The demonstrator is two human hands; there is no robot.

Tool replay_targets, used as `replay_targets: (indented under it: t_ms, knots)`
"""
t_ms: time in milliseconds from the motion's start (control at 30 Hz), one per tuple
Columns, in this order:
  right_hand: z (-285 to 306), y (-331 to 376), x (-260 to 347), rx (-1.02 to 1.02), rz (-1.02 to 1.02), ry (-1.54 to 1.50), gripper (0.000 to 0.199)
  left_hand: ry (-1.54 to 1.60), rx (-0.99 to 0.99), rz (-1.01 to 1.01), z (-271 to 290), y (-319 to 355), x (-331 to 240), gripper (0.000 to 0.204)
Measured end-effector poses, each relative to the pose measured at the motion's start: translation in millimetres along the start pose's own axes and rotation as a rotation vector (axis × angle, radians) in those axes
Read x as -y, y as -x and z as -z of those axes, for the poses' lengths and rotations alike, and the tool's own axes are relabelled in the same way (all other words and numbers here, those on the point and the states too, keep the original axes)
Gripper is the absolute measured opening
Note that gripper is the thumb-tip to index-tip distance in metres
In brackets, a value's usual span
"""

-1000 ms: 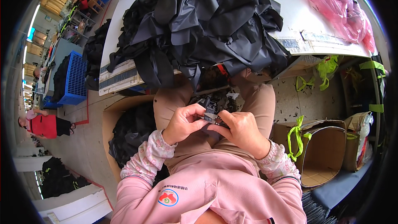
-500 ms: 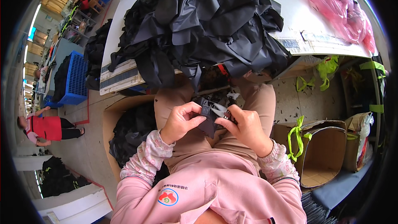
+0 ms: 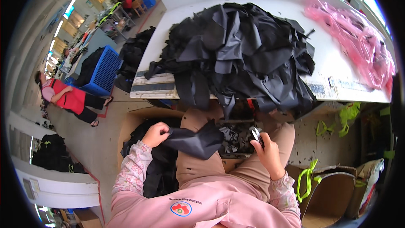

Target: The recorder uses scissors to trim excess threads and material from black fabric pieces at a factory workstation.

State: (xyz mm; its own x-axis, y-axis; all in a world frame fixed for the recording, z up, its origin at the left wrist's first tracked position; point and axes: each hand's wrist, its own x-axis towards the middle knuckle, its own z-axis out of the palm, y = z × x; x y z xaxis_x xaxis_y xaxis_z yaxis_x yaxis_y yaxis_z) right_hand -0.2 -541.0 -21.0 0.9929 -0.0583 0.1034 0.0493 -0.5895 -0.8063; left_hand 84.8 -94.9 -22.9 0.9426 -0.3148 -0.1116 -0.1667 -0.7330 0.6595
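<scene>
My left hand pinches one end of a black fabric piece, which stretches out to the right over my left thigh. Beneath that hand is a cardboard box holding more black fabric. Over my right thigh, my right hand grips small thread snips, blades pointing up and away from the fabric. Black scraps lie between my knees. Beyond them, a big heap of black fabric pieces covers the middle of the white table and droops over its front edge.
Pink plastic sheeting lies on the table's right side. An open cardboard box with a green strip stands at my lower right. A blue crate and a person in a red apron are off to the left.
My hands have drawn apart: the left, with the fabric piece, has gone left over the box, the right slightly right with the snips. The view has shifted, showing more of the table's far side.
</scene>
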Motion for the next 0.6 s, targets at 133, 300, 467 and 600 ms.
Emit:
replay_targets:
  t_ms: [133, 300, 467, 600]
  knots:
    - [-23.1, -6.5, -7.8, 0.048, 0.010, 0.000, 0.031, -0.635, 0.601, 0.353, -0.2, 131.4, 206.3, 0.023]
    - [-39.2, -5.2, -23.8, 0.029, 0.022, 0.005, 0.031, -0.571, 0.678, 0.382, 5.3, 84.7, 136.5, 0.040]
    - [-43.5, -8.3, -2.8, 0.077, 0.037, -0.049, 0.032, 0.326, -0.184, 0.091, 18.1, -60.1, 12.6, 0.051]
    - [-49.0, 0.3, 5.9, 0.209, -0.023, -0.095, 0.027, 0.356, -0.408, -0.145, 16.1, -163.6, -81.9, 0.063]
